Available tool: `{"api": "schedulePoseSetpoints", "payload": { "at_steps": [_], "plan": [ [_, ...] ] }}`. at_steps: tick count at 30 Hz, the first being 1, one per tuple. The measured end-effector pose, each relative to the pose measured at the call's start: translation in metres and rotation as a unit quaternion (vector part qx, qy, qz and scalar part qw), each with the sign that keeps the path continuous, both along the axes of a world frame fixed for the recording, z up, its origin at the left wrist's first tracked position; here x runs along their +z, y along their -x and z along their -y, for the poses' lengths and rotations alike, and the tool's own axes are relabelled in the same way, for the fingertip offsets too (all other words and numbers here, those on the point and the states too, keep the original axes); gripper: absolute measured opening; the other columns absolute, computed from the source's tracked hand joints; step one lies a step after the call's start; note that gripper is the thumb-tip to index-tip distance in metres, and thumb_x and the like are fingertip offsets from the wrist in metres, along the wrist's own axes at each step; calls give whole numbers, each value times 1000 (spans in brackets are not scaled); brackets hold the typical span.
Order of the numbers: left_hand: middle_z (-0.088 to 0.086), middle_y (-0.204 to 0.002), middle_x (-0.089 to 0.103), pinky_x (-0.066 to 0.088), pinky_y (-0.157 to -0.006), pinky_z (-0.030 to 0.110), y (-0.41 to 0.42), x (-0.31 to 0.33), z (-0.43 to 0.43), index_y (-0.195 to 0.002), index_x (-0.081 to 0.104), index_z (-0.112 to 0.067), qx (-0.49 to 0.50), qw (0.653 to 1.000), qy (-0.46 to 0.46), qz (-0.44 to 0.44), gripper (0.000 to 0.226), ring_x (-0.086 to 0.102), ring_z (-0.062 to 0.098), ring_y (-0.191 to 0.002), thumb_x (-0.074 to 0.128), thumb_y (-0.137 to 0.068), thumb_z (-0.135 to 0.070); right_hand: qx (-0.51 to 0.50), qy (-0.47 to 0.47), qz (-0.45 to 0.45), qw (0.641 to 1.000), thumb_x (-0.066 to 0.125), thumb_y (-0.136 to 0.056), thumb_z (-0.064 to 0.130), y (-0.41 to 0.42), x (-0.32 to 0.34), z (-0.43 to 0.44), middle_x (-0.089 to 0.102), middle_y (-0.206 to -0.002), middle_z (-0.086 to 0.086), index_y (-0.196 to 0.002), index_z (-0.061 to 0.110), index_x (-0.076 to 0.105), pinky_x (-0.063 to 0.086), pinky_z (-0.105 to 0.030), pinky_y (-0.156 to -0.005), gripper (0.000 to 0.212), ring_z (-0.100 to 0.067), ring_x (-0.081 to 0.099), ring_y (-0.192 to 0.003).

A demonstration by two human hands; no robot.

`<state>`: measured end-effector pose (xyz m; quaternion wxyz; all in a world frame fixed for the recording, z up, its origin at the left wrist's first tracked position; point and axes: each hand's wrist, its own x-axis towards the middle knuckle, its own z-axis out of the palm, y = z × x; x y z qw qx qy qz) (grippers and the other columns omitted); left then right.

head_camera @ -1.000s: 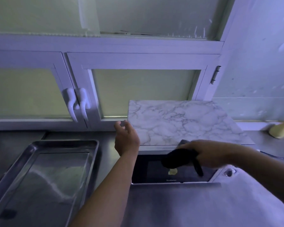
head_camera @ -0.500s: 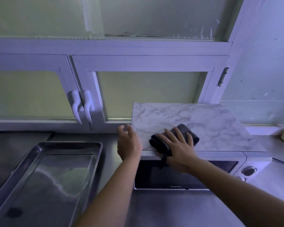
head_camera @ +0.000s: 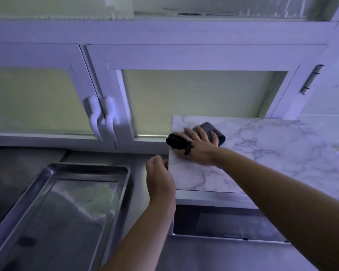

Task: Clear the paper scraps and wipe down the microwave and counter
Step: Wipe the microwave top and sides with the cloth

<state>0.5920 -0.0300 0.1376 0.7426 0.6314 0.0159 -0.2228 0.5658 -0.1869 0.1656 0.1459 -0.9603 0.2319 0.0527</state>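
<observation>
Microwave point(head_camera: 223, 222) sits on the steel counter point(head_camera: 223, 255) right under the white cabinets point(head_camera: 194, 98), and its marble-look top point(head_camera: 272, 153) is the bit getting cleaned. So this looks like the wipe-down step, working the back left corner of that top. Right hand point(head_camera: 199, 150) lies flat on a dark cloth point(head_camera: 215, 133), fingers straight and spread, pressing it down rather than gripping it. One bunched end of the cloth pokes out on the thumb side. Left hand point(head_camera: 159, 178) is at the left edge of the top with its fingers curled, seen from the back, so honestly can't tell if it's holding the edge or just bracing against it. A metal tray point(head_camera: 53, 169) sits on the counter just left of the microwave. Next move probably calls for dragging the cloth across toward the right side with even pressure, then doing the door and the counter in front. Paper scraps aren't visible from this angle.
</observation>
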Motion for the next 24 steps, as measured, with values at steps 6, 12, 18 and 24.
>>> {"api": "schedulePoseSetpoints", "payload": {
  "at_steps": [6,12,18,24],
  "plan": [
    [-7,-101,70,57,-63,24,-2,-1,1,-104,56,-44,48,998,8,47,20,70,9,-87,35,-102,-44,-32,28,9,999,36,-90,72,-104,1,44,5,-166,12,-151,49,12,-12,-65,-114,70,-25,-10,-153],
    [-4,-121,60,42,-81,26,3,5,10,-129,49,-29,99,991,-9,92,31,57,9,-109,29,-107,-39,-50,55,2,997,39,-93,67,-123,-3,53,9,-165,12,-154,42,20,-9,-64,-115,69,-25,-7,-153],
    [0,-116,60,41,-74,19,-6,7,3,-124,52,-25,144,987,33,61,28,58,10,-101,35,-106,-37,59,66,29,996,44,-100,49,-64,-14,-8,10,-166,11,-154,46,19,-11,-66,-114,60,-25,-10,-154],
    [5,-93,61,46,-77,27,-16,16,-20,-120,59,-10,219,955,164,-114,25,57,20,-90,46,-102,-21,72,31,21,997,39,-98,63,26,-6,-68,5,-167,13,-154,53,8,-14,-60,-118,65,-20,-16,-153]
  ]
}}
